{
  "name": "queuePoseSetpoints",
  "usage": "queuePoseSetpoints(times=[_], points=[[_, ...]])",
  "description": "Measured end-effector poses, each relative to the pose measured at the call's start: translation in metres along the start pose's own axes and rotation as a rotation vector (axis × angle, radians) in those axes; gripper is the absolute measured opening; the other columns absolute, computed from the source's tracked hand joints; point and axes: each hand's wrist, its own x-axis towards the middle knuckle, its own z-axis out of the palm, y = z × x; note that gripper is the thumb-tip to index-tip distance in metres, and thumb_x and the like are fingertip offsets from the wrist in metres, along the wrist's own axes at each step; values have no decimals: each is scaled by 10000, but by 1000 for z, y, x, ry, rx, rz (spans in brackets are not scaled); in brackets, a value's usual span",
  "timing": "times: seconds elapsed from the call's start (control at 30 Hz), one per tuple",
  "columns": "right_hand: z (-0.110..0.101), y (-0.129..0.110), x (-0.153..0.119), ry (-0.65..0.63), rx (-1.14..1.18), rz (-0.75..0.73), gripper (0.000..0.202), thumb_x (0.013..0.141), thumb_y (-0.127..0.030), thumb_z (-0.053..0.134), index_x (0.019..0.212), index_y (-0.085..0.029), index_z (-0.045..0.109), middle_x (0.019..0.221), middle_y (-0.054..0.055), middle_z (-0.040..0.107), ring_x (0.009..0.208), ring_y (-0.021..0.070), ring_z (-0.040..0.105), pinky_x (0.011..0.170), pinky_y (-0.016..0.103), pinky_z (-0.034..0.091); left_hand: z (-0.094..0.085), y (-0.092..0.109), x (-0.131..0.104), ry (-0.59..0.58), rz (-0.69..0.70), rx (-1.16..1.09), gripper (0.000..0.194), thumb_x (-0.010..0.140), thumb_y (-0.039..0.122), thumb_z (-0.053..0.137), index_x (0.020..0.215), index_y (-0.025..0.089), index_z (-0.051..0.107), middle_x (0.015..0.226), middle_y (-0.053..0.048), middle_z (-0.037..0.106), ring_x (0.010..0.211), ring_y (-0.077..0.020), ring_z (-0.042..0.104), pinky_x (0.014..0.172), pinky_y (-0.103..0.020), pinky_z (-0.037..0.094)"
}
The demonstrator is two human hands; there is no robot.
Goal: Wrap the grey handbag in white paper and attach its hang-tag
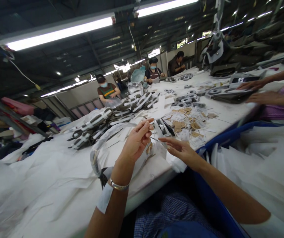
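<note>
At the lower left of the frame, white sheets (40,185) spread beside you, and wrapped dark bundles (92,130) lie piled left of centre. A plastic-covered loop (95,162) stands just left of your forearm. In the middle, your left hand (140,136) has thumb and forefinger drawn together; whether they grip something thin, you cannot tell from here. A brown tag (149,148) shows just beside it, and what looks like a tape dispenser (162,128) sits behind, between your hands. Your right hand (178,150), right of centre, has its fingers loosely extended. Beyond it lie heaped tags (190,120); at the right edge, a co-worker's hands (258,91) rest near a dark item (231,96).
</note>
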Motion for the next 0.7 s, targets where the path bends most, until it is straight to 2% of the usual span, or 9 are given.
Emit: queuePoseSetpoints(times=[0.13,0.27,0.47,0.63,0.7], points=[[17,-12,0,146,-259,-258,510,860,-410,691,1342,-309,556,1519,57,452,1422,284,385,1178,486,314,3,-2,3,-30,-9,-29,336,815,300,774,1099,139,695,816,20,554,579,-1,454,440,-54,346],[39,-15,-2,239,-389,-373,454,796,-337,762,1208,-281,580,1530,86,420,1422,289,382,1180,491,308,4,-3,8,-15,5,-132,309,822,226,762,1103,122,684,833,21,559,581,13,463,452,-36,357],[45,-7,7,379,-305,-319,189,844,-298,702,1028,-277,658,1415,57,556,1339,253,493,1145,459,367,5,-9,10,-1,-10,-253,255,828,164,743,1068,109,678,814,22,564,562,14,484,428,-34,355],[39,-8,13,331,-292,-269,74,839,-334,714,886,-288,748,1352,28,616,1272,254,557,1124,441,398,4,-14,10,5,-15,-318,214,858,117,692,1070,101,669,819,14,563,566,12,495,434,-40,365],[36,-7,13,288,-219,-235,110,838,-353,721,925,-292,749,1369,27,607,1280,260,554,1132,453,391,4,-14,9,2,-19,-349,193,874,101,663,1067,94,667,820,9,564,568,11,498,434,-38,367]])
